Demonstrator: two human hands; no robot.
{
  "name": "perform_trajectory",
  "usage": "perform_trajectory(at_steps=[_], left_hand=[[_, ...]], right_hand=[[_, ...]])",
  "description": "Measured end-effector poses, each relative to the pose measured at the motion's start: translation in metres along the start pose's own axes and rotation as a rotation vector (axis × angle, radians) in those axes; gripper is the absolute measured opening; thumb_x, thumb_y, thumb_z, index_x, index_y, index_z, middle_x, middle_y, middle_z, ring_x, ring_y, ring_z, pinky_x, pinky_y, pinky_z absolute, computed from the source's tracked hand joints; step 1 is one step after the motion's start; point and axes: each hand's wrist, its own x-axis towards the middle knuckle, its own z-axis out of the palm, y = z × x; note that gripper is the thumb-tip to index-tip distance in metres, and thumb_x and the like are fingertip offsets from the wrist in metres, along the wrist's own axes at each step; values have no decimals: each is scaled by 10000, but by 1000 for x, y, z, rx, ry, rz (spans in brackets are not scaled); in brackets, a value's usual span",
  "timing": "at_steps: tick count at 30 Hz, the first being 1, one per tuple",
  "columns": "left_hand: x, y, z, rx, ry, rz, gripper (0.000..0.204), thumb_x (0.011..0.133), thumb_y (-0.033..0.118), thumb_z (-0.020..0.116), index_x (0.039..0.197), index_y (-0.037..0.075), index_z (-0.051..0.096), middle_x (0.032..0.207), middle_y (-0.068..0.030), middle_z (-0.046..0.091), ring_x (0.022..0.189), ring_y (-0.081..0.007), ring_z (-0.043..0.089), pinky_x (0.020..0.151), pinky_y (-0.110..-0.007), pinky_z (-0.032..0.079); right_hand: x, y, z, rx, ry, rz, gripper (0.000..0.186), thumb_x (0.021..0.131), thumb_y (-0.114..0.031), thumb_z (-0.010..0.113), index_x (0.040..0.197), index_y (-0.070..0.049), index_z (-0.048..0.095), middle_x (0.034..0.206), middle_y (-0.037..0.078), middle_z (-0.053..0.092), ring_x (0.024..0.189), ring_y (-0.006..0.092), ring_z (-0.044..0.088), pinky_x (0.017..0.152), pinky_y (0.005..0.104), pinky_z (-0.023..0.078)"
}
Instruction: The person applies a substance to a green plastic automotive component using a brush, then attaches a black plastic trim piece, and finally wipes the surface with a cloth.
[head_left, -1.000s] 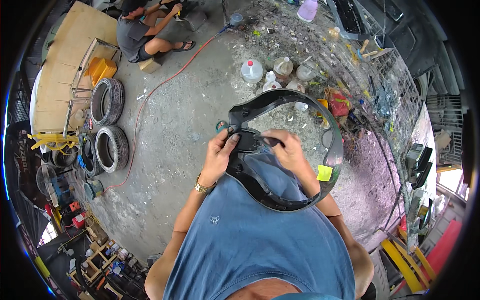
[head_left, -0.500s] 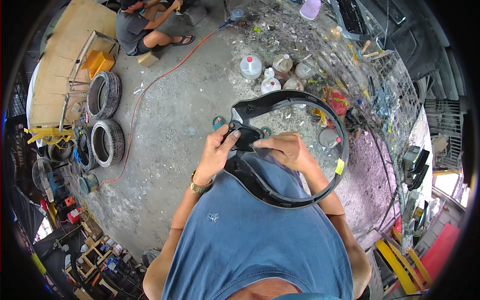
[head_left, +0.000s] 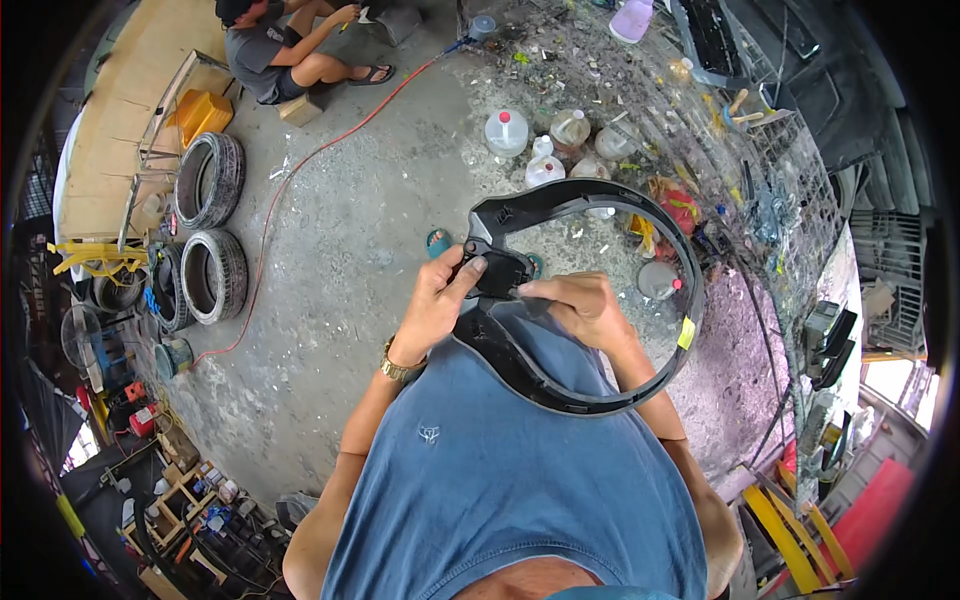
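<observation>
Before my chest hangs a black ring-shaped plastic trim piece (head_left: 505, 362), with a strip of yellow tape (head_left: 686, 333) on its right side. A flat dark section (head_left: 502, 272) joins the ring at its left. My left hand (head_left: 430, 308) is closed on that section, its thumb pressed on top. At the section's right edge are the fingertips of my right hand (head_left: 588, 308), pinched together inside the ring. Something greyish shows beneath those fingers, too unclear to name. My right forearm passes under the ring.
Several plastic jugs (head_left: 506, 133) stand on the stained floor ahead. A red hose (head_left: 318, 158) runs along the left, near stacked tyres (head_left: 214, 276). Another person (head_left: 262, 55) sits low at the far left. Yellow bars (head_left: 780, 535) lie at lower right.
The trim piece and both hands have shifted very slightly right in the picture. My left hand keeps its hold, and the right fingertips stay by the dark section.
</observation>
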Motion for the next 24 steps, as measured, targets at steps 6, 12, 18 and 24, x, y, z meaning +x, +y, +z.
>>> perform_trajectory(at_steps=[6, 12, 18, 24], left_hand=[[2, -3, -3, 32, 1, -10, 151, 972, 124, 560, 882, 3, 560, 750, 91, 421, 689, -20, 341, 571, -217, 294], [5, 6, -2, 107, -20, 5, 163, 970, 135, 569, 865, 11, 557, 738, 90, 400, 678, -24, 319, 565, -219, 276], [9, -9, -1, 45, -38, 39, 163, 975, 133, 561, 858, 20, 554, 729, 96, 373, 670, -20, 300, 558, -216, 260], [14, -9, -5, 6, -18, 37, 157, 969, 135, 576, 859, 24, 557, 734, 101, 373, 674, -19, 307, 562, -215, 265]], right_hand=[[3, -8, -2, 37, -76, 166, 397, 670, 63, 599, 1036, -54, 699, 871, 104, 720, 723, 241, 693, 651, 330, 544], [15, -4, -23, 197, 150, 376, 332, 750, 92, 581, 1026, -47, 702, 879, 108, 715, 752, 216, 704, 671, 301, 533], [13, 9, -8, 53, 63, 250, 316, 776, 30, 621, 1065, -84, 678, 919, 151, 686, 747, 343, 662, 651, 354, 520], [31, 1, -16, 4, 7, 306, 316, 769, 27, 624, 1058, -83, 689, 946, 152, 701, 829, 321, 693, 701, 355, 542]])
